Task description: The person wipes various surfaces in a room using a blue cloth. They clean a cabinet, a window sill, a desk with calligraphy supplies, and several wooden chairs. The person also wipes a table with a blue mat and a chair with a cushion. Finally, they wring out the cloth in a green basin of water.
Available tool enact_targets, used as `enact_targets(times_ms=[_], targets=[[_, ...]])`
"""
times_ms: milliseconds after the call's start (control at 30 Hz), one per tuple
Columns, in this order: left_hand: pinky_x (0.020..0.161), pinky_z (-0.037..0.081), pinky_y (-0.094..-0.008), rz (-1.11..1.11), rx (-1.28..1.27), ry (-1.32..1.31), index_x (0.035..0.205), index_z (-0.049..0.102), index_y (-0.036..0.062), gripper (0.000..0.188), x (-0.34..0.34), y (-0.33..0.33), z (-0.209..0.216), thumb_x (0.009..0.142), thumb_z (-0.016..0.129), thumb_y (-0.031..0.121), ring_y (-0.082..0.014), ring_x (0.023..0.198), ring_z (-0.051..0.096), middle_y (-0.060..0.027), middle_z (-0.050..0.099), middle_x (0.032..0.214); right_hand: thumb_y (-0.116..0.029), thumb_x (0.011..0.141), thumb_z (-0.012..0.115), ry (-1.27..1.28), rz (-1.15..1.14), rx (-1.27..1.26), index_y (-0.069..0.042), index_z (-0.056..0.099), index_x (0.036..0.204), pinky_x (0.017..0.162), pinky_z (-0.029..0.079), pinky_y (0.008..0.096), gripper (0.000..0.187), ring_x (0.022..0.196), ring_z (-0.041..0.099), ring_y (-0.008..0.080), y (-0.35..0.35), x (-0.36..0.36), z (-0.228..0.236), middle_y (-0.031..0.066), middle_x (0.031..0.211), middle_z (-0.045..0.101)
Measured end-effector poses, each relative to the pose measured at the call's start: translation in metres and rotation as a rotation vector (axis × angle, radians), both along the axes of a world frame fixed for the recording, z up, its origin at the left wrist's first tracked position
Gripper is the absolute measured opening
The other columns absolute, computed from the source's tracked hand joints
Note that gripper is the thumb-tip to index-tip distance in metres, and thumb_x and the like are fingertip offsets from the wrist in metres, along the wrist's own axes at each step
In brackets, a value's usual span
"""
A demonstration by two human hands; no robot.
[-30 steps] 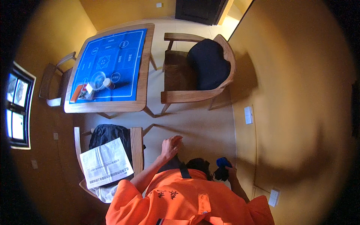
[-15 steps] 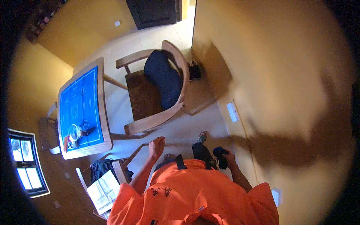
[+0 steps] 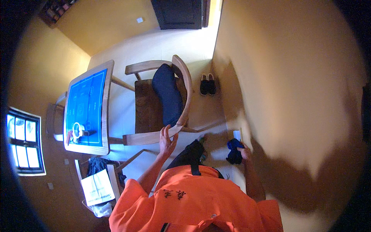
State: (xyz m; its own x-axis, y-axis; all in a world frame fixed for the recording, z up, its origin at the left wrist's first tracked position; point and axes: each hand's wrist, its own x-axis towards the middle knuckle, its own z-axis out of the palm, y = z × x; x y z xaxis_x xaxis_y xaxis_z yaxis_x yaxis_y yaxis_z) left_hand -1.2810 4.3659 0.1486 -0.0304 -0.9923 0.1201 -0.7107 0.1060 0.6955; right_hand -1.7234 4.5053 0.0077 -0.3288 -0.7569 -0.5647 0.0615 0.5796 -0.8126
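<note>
The wooden armchair [image 3: 187, 101] stands ahead of me, with a curved back rail, a dark seat and a dark blue cushion [image 3: 169, 94]. My left hand [image 3: 167, 144] is at the near end of that rail, its fingers stretched over the wood and apart from one another; it holds nothing. Low by the right wall, my right hand [image 3: 244, 151] is closed on a dark blue and black soft bundle [image 3: 234, 150]. The bundle's exact kind is too dark to make out, and part of my fingers is hidden behind it.
Left of the armchair is a wooden table [image 3: 107, 127] with a blue mat [image 3: 87, 104] and a roundish white object [image 3: 78, 130]. A second chair [image 3: 116, 178] bears a dark bag and a white paper bag [image 3: 97, 188]. Dark shoes [image 3: 207, 84] sit by the right wall.
My left hand has moved forward from beside my body to the armchair's rail. My right hand has shifted forward with the dark bundle. The view has turned, and my legs have stepped forward.
</note>
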Motion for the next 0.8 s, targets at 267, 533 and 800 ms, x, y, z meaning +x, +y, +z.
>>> enact_targets(times_ms=[267,533,800], targets=[[0.093,0.044,-0.0438,0.064,0.193,0.05,0.126,0.048,0.0028,0.059,-0.013,-0.041,-0.025,0.081,0.067,0.036,-0.0389,0.109,0.054,-0.022,0.053,0.12,-0.01,0.081,0.063,-0.401,0.029,-0.05,-0.005,0.058,0.121,0.088,0.048,0.035,0.041,0.097,0.061,0.0221,-0.217,0.071,0.106,0.0088,0.109,0.064],[0.083,0.049,-0.0457,0.074,0.514,-0.032,0.11,0.06,0.01,0.043,-0.021,-0.07,-0.015,0.073,0.071,0.03,-0.037,0.098,0.06,-0.0153,0.062,0.104,-0.047,0.089,0.058,-0.206,0.509,-0.049,-0.004,0.059,0.12,0.091,0.044,0.0301,0.053,0.101,0.058,0.0148,-0.422,0.139,0.127,0.0067,0.108,0.064],[0.103,0.036,-0.042,0.932,0.342,-0.036,0.128,0.046,0.0041,0.066,-0.007,-0.037,-0.036,0.067,0.07,0.015,-0.0359,0.12,0.044,-0.0211,0.047,0.124,-0.066,0.083,0.051,0.347,1.135,0.009,0.0,0.067,0.102,0.08,0.041,0.0319,0.07,0.087,0.056,0.021,-0.538,0.186,0.138,0.0129,0.092,0.065]])
